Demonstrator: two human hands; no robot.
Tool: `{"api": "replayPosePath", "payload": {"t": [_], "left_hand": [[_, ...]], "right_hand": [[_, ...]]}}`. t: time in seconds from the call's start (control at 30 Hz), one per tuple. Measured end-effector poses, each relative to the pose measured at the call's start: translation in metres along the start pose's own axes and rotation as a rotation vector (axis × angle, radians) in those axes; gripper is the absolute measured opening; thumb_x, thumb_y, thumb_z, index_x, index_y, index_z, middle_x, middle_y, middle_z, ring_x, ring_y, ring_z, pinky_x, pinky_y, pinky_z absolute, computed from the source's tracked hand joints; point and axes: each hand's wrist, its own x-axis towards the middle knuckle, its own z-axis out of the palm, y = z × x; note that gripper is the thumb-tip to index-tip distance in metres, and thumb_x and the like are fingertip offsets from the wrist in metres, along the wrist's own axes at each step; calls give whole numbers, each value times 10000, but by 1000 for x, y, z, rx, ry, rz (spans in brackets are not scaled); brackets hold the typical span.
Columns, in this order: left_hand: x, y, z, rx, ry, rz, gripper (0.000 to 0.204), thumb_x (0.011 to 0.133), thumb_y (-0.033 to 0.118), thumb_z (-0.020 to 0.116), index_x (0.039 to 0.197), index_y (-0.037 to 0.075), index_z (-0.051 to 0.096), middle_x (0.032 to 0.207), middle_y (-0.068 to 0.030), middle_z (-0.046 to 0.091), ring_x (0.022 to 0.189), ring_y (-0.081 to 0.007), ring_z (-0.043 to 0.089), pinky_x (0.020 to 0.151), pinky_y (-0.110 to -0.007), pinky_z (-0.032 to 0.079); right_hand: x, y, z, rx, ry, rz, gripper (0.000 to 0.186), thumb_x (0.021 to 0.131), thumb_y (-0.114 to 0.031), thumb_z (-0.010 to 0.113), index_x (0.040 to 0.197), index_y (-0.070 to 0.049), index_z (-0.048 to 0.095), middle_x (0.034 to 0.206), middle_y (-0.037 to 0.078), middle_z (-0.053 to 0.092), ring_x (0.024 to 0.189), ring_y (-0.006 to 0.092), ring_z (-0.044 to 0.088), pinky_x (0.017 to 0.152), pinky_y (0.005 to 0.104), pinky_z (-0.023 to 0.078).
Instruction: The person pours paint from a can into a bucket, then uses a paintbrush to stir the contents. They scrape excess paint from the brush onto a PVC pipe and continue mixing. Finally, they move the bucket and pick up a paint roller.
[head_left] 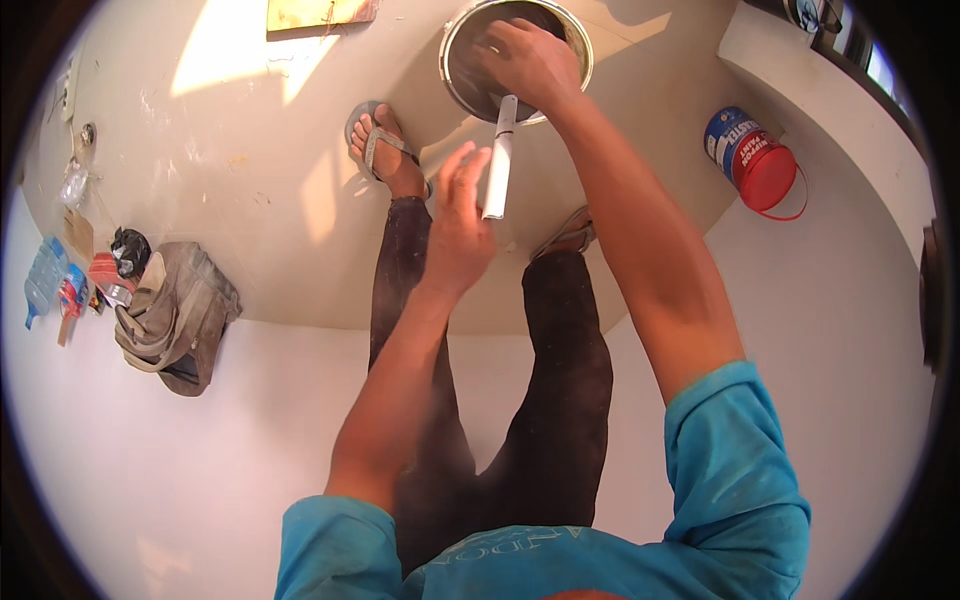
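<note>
My left hand (460, 235) is raised in front of the bucket, its fingers against a long, narrow white tool (500, 165). The tool stands nearly upright in the picture, with a dark mark across its upper part. Its exact kind does not show, and its far end overlaps the bucket's rim. My right hand (530, 65) reaches over the open round bucket (586, 75), fingers curled down into its mouth. What those fingers hold is hidden by the hand. Grey shows inside the bucket around them.
A blue and red paint pail (755, 160) with a red lid lies on the right by the wall. A wooden board (320, 12) is beyond the bucket. A grey-brown backpack (180, 315), a water bottle (47, 275) and a black bag (130, 250) sit at the left. My sandalled feet flank the bucket's near side.
</note>
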Motion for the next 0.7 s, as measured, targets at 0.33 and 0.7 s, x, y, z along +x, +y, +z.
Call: {"api": "replayPosePath", "payload": {"t": [0.33,0.7], "left_hand": [[157,-56,-42,57,-11,-317,595,908,447,699,1336,49,584,1330,-169,664,1057,-276,685,957,-412,522],[158,-31,-78,50,-202,-260,397,868,294,725,1153,44,606,1427,-168,629,1332,-342,579,1103,-433,446]], "right_hand": [[-107,9,-78,679,493,357,174,892,-56,681,1058,-27,639,785,69,688,654,130,653,590,302,527],[-136,-64,-120,708,407,476,175,987,-94,674,1148,-26,657,814,31,639,698,87,596,623,259,490]]}}
